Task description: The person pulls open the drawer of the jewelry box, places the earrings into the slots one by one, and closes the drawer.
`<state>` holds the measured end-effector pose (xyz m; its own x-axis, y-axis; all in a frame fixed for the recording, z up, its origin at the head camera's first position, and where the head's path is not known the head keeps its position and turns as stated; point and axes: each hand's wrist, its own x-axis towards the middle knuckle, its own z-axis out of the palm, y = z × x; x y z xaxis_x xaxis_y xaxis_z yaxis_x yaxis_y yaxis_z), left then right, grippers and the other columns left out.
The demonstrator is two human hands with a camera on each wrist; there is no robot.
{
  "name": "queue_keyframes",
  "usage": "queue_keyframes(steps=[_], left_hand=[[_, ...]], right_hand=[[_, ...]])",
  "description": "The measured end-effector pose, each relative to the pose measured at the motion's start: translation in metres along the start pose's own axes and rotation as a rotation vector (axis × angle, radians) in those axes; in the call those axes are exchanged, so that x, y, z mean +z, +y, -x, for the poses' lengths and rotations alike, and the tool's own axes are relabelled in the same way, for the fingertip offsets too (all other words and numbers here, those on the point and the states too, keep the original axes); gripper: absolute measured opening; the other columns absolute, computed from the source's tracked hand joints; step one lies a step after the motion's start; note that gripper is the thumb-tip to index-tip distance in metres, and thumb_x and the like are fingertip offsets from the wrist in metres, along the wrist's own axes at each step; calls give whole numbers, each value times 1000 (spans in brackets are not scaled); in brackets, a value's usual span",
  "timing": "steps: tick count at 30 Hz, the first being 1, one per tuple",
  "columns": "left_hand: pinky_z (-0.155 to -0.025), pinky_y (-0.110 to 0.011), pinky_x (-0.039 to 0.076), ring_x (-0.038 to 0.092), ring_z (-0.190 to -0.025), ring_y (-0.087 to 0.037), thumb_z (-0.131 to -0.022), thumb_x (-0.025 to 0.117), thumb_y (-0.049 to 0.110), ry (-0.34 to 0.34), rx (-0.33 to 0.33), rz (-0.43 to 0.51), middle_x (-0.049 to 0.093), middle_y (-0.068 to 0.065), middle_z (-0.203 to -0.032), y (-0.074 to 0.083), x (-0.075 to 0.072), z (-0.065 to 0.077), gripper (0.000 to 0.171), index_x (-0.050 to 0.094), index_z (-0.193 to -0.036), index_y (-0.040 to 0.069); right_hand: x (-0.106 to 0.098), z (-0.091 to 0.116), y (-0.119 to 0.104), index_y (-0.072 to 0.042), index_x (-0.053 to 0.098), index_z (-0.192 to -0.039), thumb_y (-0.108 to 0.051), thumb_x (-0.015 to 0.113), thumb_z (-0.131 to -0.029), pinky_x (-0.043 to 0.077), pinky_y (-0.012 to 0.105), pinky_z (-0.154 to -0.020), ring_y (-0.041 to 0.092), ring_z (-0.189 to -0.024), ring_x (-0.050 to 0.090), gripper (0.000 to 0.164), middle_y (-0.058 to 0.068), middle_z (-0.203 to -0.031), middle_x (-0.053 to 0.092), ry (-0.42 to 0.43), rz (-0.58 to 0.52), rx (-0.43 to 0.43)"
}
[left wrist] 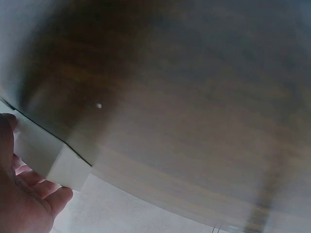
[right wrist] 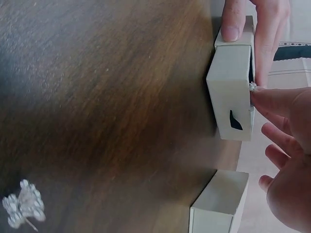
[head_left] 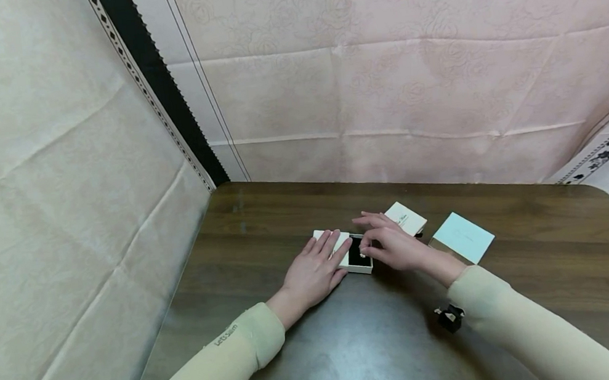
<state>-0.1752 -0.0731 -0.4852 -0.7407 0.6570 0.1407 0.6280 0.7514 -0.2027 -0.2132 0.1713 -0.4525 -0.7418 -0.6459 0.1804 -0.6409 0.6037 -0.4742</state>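
Note:
My left hand holds a small white drawer box, its fingers spread over the sleeve and the thumb at the near side. The drawer stands partly pulled out to the right, showing a black lining. With thumb and index finger, my right hand pinches a tiny sparkling piece of jewellery at the lining's edge; the fingertips hide most of it. A sparkling bow-shaped stud earring lies on the table below the right forearm. In the left wrist view, fingers and thumb straddle the box.
Behind the right hand sits a second white box with lettering. To its right is a light blue square. A small black object shows beside the right sleeve. All this is on a brown wooden table, with cloth hangings behind and left.

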Motion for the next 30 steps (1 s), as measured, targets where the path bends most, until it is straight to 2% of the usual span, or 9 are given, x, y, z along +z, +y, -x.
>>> queue_keyframes(steps=[13,18,24,30], left_hand=[[-124,-44,38,40,-156,-28,-113,49,49,5,-3,0,42,-12,-169,2,-2,0,62,40,-167,21],[-124,-44,38,40,-157,-27,-113,48,50,-1,-10,-4,41,-12,-169,3,-3,0,63,39,-167,21],[-125,-43,36,38,-158,-27,-113,46,50,-21,-16,0,39,-12,-170,3,-3,0,63,37,-168,21],[-125,-43,37,38,-157,-27,-113,47,49,-16,-18,9,40,-11,-170,3,-3,1,62,38,-168,21]], right_hand=[[4,-1,3,-13,73,-83,-2,77,-95,23,74,-122,54,-151,37,17,30,-150,57,-23,-3,7],[3,-2,3,-13,73,-83,-2,74,-96,21,79,-119,54,-150,37,17,30,-150,57,-42,4,10],[3,-5,3,-14,75,-82,-4,75,-96,20,80,-118,54,-150,37,17,29,-149,58,-45,32,19],[3,-7,0,-15,74,-77,-7,81,-92,18,79,-120,51,-151,39,19,26,-147,61,-11,98,12]])
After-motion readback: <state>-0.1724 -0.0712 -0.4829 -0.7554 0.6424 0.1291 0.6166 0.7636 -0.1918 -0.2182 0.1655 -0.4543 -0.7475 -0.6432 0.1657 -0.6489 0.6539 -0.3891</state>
